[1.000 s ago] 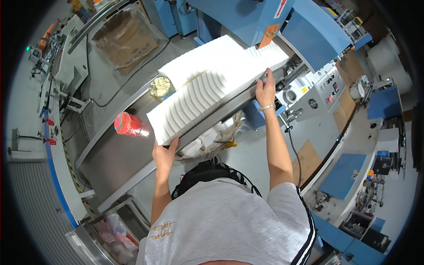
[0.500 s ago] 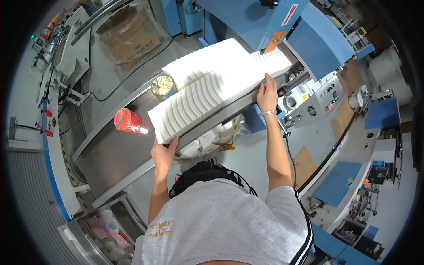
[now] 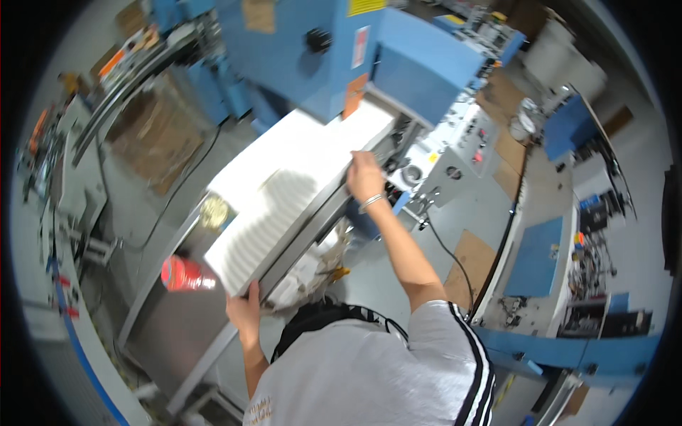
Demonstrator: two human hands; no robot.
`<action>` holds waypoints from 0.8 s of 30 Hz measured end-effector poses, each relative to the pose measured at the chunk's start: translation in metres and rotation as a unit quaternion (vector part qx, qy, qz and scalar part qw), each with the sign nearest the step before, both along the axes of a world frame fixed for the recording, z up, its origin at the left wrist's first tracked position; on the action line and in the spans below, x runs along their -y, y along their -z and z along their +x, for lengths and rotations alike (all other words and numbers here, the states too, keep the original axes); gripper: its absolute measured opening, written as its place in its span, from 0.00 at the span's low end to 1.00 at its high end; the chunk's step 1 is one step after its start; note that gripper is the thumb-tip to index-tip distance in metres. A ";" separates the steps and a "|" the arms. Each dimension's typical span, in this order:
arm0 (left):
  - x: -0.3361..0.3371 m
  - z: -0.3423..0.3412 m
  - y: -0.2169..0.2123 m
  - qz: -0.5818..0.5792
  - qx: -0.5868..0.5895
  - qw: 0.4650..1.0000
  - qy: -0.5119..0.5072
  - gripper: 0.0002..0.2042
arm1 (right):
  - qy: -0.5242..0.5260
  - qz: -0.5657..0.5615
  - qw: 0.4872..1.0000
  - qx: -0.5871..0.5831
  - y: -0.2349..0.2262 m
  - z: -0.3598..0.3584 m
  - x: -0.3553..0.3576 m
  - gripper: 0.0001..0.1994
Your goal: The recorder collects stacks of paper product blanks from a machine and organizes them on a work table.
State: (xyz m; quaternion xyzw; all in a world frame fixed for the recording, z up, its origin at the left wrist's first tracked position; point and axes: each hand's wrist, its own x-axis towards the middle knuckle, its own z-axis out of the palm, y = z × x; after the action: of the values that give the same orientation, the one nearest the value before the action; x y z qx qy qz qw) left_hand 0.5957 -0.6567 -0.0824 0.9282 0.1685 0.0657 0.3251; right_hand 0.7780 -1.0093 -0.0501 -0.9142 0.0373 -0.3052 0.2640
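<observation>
A long row of white, paper-like sheets (image 3: 245, 245), standing packed in ridges, lies along the metal table. Closed on its near end is my left hand (image 3: 244, 310), thumb on the near side and the other fingers partly hidden at the end. Farther along, my right hand (image 3: 365, 177) presses curled fingers to the row's near side, close to the blue machine. A second white block (image 3: 259, 153) lies against the row on the far side. Left of the row are a tin with a yellowish top (image 3: 214, 212) and a red jar (image 3: 186, 275) on its side.
The metal table (image 3: 167, 334) slants from lower left up to a blue machine (image 3: 284, 57) with an orange bracket. A control panel (image 3: 462, 142) is at its right. White bagged material (image 3: 302, 273) sits below the table. A wrapped cardboard box (image 3: 156, 135) stands on the floor beyond.
The whole view has turned and blurred, so the table appears lower and farther left. Both hands stay at the white row, the left at its near end and the right along its side.
</observation>
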 end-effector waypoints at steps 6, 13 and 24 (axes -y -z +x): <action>0.005 0.000 -0.005 -0.004 0.085 0.996 0.026 0.25 | 0.036 0.055 0.997 -0.050 -0.003 0.004 -0.006 0.09; 0.003 0.001 0.002 -0.001 0.111 0.994 0.019 0.25 | 0.009 0.055 0.991 -0.118 -0.022 0.011 -0.007 0.18; -0.032 0.005 -0.016 -0.409 -0.086 0.908 -0.016 0.38 | -0.086 0.186 0.902 -0.380 -0.047 0.027 0.010 0.38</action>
State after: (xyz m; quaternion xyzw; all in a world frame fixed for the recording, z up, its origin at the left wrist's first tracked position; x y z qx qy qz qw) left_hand 0.6007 -0.6246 -0.0665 0.7134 0.2223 -0.0836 0.6593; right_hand 0.8054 -1.0189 -0.0033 -0.8945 0.1124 0.1019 0.4206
